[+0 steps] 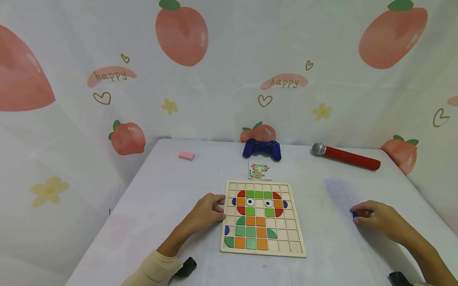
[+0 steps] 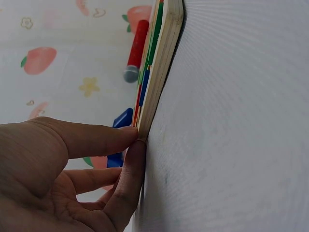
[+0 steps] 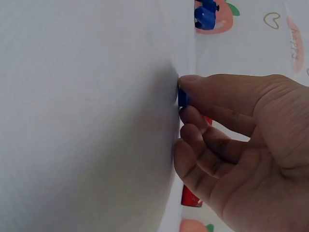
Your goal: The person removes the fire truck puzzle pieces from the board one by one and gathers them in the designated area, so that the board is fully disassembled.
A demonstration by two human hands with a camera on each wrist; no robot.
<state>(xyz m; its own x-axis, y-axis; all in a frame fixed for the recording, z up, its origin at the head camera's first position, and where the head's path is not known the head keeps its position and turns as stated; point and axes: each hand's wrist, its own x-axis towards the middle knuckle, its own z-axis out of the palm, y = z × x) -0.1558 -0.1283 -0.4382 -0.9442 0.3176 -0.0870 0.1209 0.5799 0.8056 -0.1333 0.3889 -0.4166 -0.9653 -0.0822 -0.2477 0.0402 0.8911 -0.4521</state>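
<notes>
A square wooden grid board (image 1: pixel 291 224) lies on the table, its cells partly filled with coloured tiles: red and green quarter-rounds, orange and green squares, two eye tiles and blue half-rounds. My left hand (image 1: pixel 207 209) is at the board's left side; in the left wrist view, its thumb and a finger (image 2: pixel 133 164) pinch the edge. Off to the right, my right hand (image 1: pixel 379 218) holds a small blue tile (image 1: pixel 355 214) low over the table. In the right wrist view the blue tile (image 3: pixel 183 97) shows between thumb and fingertip, partly hidden by them.
Behind the board lies a pattern card (image 1: pixel 260 171) with a similar picture. Farther back are a blue game controller (image 1: pixel 262 148), a pink block (image 1: pixel 187 155) at left and a red microphone (image 1: pixel 347 156) at right. A printed curtain (image 1: pixel 222 87) hangs behind the table.
</notes>
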